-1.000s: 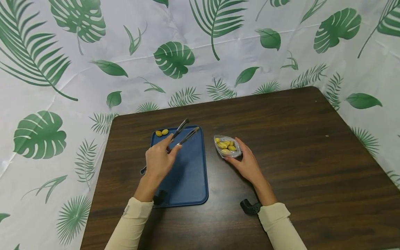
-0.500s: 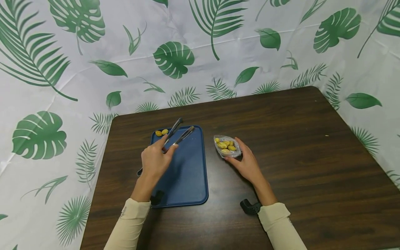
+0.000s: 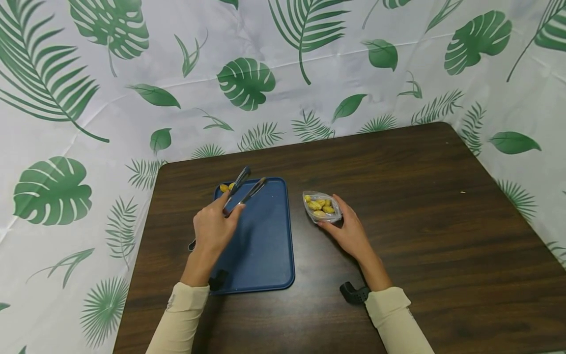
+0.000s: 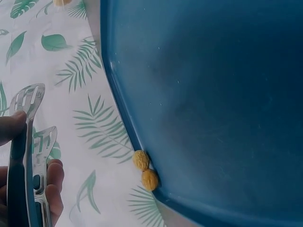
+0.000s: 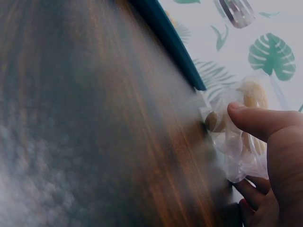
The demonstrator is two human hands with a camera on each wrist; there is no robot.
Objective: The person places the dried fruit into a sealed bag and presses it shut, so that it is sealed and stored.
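Observation:
My left hand (image 3: 212, 226) holds metal tongs (image 3: 254, 190) above the blue tray (image 3: 267, 246), with the tong arms spread and nothing between their tips. Two wrinkled, yellow-brown walnut-like pieces (image 3: 224, 188) lie side by side in the tray's far left corner, one partly behind the tongs. In the left wrist view, the tongs' slotted ends (image 4: 28, 99) are apart from those pieces (image 4: 150, 180). Right of the tray, my right hand (image 3: 352, 235) grips a clear plastic container (image 3: 306, 206) between thumb and fingers. Several similar yellow pieces (image 3: 314, 206) sit inside it.
The dark wood table (image 3: 420, 221) extends far to the right of the container. Behind it hangs a white cloth (image 3: 283, 108) with green leaf prints. A black wrist mount (image 3: 353, 293) sits on the right wrist. The tray has a raised rim.
My left hand has moved left with the tongs, bringing their tips nearer to the two pieces in the tray corner. My right hand and the container have stayed still.

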